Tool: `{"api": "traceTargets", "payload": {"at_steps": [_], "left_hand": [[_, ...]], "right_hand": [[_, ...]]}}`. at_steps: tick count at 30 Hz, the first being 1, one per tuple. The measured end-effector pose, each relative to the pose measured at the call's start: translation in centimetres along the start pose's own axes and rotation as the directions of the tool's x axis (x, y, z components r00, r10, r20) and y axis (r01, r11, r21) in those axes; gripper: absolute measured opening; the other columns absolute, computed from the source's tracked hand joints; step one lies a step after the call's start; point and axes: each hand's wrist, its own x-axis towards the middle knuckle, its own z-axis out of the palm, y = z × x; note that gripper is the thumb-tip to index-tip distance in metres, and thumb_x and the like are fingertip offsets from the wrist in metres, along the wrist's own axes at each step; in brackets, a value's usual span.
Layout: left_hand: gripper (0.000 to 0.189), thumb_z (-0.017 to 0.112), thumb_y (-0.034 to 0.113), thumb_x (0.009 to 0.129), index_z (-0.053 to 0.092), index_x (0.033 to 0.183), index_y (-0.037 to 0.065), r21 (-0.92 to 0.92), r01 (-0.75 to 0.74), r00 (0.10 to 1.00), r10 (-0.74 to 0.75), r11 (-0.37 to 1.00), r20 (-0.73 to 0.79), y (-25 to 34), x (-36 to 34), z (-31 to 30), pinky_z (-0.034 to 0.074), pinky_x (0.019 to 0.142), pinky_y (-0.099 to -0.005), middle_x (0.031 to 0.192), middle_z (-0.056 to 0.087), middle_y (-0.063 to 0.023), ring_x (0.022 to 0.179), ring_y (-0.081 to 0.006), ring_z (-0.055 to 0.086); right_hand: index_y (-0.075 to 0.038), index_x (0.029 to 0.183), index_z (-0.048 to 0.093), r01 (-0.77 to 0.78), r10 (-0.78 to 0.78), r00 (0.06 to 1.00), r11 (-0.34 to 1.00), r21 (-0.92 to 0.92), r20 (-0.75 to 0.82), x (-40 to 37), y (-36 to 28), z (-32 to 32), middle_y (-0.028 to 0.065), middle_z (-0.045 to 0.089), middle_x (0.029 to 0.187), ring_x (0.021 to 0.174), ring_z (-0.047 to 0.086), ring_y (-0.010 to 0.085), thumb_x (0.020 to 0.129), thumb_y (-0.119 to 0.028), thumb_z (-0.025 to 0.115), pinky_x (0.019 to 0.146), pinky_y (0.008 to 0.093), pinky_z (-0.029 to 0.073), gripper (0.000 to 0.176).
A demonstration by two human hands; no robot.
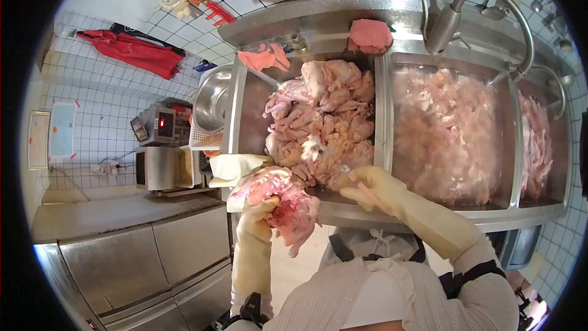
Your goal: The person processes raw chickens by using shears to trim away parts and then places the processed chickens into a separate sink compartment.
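Observation:
My left hand (260,211), in a cream rubber glove, grips a raw chicken (295,199) in front of the sink's near left corner. The bird's reddish cavity faces up, and my fingers are hooked at its edge. My right hand (375,189), gloved alike, is curled closed over the near rim; something slim and pinkish shows at its fingers, but I cannot tell what it is. Beyond both hands, plucked whole chickens (318,110) are heaped in the left sink basin (252,107). A small pale blurred piece (313,148) shows over the heap.
The middle basin (450,206) holds pale meat pieces in water under a curved faucet (527,30). More meat (535,147) lies in the right basin. A pink cloth (370,35) sits on the back ledge. Left of the sink stand a steel bowl (211,101) and a scale (162,124).

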Motion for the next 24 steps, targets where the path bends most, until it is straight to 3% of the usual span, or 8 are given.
{"api": "traceTargets", "payload": {"at_steps": [2, 5, 7, 9, 10, 12, 17, 24], "left_hand": [[0.057, 0.063, 0.010, 0.078, 0.051, 0.131, -0.002, 0.040, -0.006, 0.998, 0.008, 0.999, -0.055, -0.6, -0.1, -0.1, 0.052, 0.088, -0.0329, 0.114, 0.064, -0.0116, 0.102, -0.0221, 0.064], [0.059, 0.064, 0.011, 0.077, 0.048, 0.132, -0.001, 0.081, 0.051, 0.993, -0.042, 0.995, -0.106, -0.7, -0.5, -1.0, 0.053, 0.083, -0.0330, 0.110, 0.063, -0.0122, 0.097, -0.0228, 0.064], [0.057, 0.064, 0.010, 0.078, 0.048, 0.132, 0.000, 0.108, 0.053, 0.991, -0.040, 0.993, -0.126, -0.5, -0.4, -1.2, 0.054, 0.079, -0.0326, 0.109, 0.064, -0.0126, 0.094, -0.0228, 0.065], [0.056, 0.064, 0.010, 0.079, 0.049, 0.131, -0.001, 0.042, 0.068, 0.993, -0.064, 0.997, -0.102, -0.3, -0.6, -1.0, 0.055, 0.078, -0.0328, 0.108, 0.064, -0.0130, 0.093, -0.0230, 0.065], [0.054, 0.065, 0.010, 0.079, 0.049, 0.129, -0.001, -0.013, 0.097, 0.993, -0.097, 0.995, -0.064, 0.1, -0.7, -0.9, 0.055, 0.077, -0.0330, 0.108, 0.064, -0.0133, 0.092, -0.0232, 0.066], [0.052, 0.065, 0.010, 0.079, 0.050, 0.128, -0.001, -0.071, 0.125, 0.992, -0.126, 0.990, -0.016, 0.2, -0.6, -0.3, 0.055, 0.077, -0.0334, 0.107, 0.064, -0.0137, 0.091, -0.0234, 0.066], [0.048, 0.072, 0.014, 0.080, 0.058, 0.122, -0.004, -0.050, 0.080, 0.983, -0.071, 0.996, 0.167, 0.1, -0.4, 0.0, 0.045, 0.099, -0.0344, 0.118, 0.063, -0.0119, 0.112, -0.0238, 0.060], [0.051, 0.072, 0.013, 0.080, 0.058, 0.125, -0.006, 0.155, 0.114, 0.978, -0.138, 0.981, 0.155, -0.7, -0.2, 0.4, 0.046, 0.099, -0.0344, 0.126, 0.061, -0.0134, 0.115, -0.0246, 0.059]], "right_hand": [[-0.003, 0.121, 0.060, -0.187, 0.160, 0.982, 0.844, 0.503, 0.097, 1.7, 1.2, 0.3, 0.0145, 0.063, 0.089, 0.083, 0.063, 0.0240, 0.093, -0.044, 0.067, 0.066, 0.0403, 0.052, 0.051], [-0.005, 0.125, 0.060, -0.470, 0.471, 0.861, 0.590, 0.657, 0.193, 3.4, 2.7, 2.4, 0.0089, 0.057, 0.081, 0.062, 0.054, 0.0160, 0.090, -0.038, 0.071, 0.057, 0.0301, 0.045, 0.050], [-0.007, 0.131, 0.056, -0.494, 0.372, 0.868, 0.578, 0.650, 0.329, 3.9, 4.5, 2.1, 0.0111, 0.059, 0.090, 0.074, 0.058, 0.0176, 0.089, -0.041, 0.070, 0.066, 0.0314, 0.049, 0.056], [-0.010, 0.134, 0.054, -0.076, 0.069, 0.997, 0.931, 0.358, 0.033, 1.5, 0.8, 1.7, 0.0106, 0.061, 0.098, 0.090, 0.061, 0.0208, 0.085, -0.038, 0.074, 0.075, 0.0322, 0.051, 0.060], [-0.010, 0.134, 0.054, -0.077, 0.068, 0.997, 0.930, 0.360, 0.037, 1.0, 0.0, 1.3, 0.0106, 0.061, 0.098, 0.090, 0.061, 0.0208, 0.085, -0.038, 0.074, 0.075, 0.0322, 0.051, 0.060], [-0.012, 0.134, 0.052, 0.357, -0.401, 0.915, 0.851, -0.385, -0.038, 0.2, -0.9, 0.0, 0.0111, 0.062, 0.103, 0.099, 0.061, 0.0267, 0.078, -0.033, 0.079, 0.082, 0.0348, 0.051, 0.065], [-0.013, 0.132, 0.052, 0.437, -0.529, 0.846, 0.623, -0.648, 0.062, -1.0, -3.2, -0.3, 0.0153, 0.062, 0.103, 0.097, 0.061, 0.0319, 0.074, -0.031, 0.080, 0.084, 0.0384, 0.051, 0.067], [-0.014, 0.126, 0.055, 0.487, -0.636, 0.770, 0.532, -0.693, 0.054, -1.0, -3.2, -0.1, 0.0159, 0.065, 0.088, 0.087, 0.064, 0.0331, 0.082, -0.028, 0.071, 0.077, 0.0429, 0.052, 0.049]]}}
